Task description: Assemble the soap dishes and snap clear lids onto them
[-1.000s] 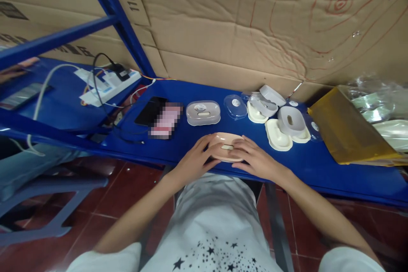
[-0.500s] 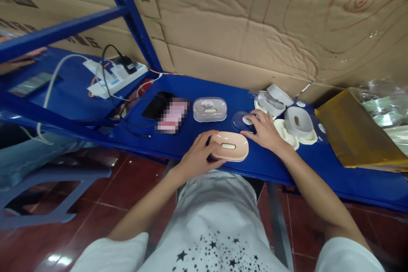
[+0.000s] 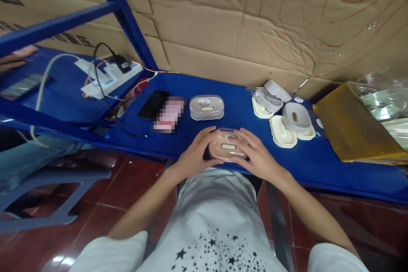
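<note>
At the table's front edge, a peach oval plastic box (image 3: 219, 151) with a pale slot piece in its top sits between my hands. A clear plastic cover (image 3: 227, 130) with a round sticker lies over it; whether it is fully seated I cannot tell. My left hand (image 3: 196, 153) is closed around the box's left side, thumb near the front. My right hand (image 3: 259, 157) grips the cover from the right, its fingers over the top edge. Just behind stands a greyish oval box (image 3: 207, 108) under its own clear cover with a sticker.
To the right lie grey oval shells (image 3: 297, 119), cream trays (image 3: 283, 132) and more clear covers. Beyond them is a yellow-brown taped carton (image 3: 341, 125) holding plastic-wrapped pieces. On the left are a dark phone (image 3: 153, 104), a blurred pink item (image 3: 169, 114), cables and a power strip (image 3: 111, 83).
My right hand has picked up the clear cover from the table and brought it left onto the peach box. My left hand has stayed on the box. The view has shifted slightly.
</note>
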`<state>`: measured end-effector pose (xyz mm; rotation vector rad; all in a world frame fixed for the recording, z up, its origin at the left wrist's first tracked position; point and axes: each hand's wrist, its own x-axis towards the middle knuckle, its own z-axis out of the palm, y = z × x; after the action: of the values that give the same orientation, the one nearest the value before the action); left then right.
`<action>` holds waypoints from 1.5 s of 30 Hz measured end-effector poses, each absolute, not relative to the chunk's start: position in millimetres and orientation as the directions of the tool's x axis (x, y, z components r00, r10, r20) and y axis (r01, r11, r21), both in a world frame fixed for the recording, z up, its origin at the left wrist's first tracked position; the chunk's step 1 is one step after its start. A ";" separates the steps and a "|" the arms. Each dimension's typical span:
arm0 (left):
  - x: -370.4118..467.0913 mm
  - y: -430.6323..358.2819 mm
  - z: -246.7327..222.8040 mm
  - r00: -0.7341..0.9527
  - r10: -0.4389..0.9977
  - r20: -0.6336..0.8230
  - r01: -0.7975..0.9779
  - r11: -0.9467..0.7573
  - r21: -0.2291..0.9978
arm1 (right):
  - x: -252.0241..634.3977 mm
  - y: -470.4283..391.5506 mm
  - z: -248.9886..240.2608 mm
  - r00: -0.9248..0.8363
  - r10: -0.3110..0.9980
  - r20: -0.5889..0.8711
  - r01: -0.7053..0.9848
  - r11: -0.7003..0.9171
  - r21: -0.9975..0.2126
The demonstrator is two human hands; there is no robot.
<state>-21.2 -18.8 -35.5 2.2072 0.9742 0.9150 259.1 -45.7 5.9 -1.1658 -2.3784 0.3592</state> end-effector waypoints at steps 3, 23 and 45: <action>-23.3 -18.4 -36.5 0.545 0.756 0.362 0.436 -0.624 0.648 | 246.9 -47.2 -2.5 -0.615 0.731 0.295 0.675 0.682 -0.283; -23.4 -18.1 -30.4 0.584 0.737 0.341 0.455 -0.645 0.614 | 255.9 -47.4 -6.4 -0.663 0.660 0.353 0.626 0.748 -0.223; -5.9 -24.4 -38.6 0.275 0.739 0.615 0.753 -0.563 0.340 | 337.3 -81.5 -3.9 -0.342 0.929 0.144 0.880 0.370 -0.298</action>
<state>-5.9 -24.4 -38.6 2.5234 1.4762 1.1996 337.3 -81.5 -3.9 -1.5982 -2.3466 0.2411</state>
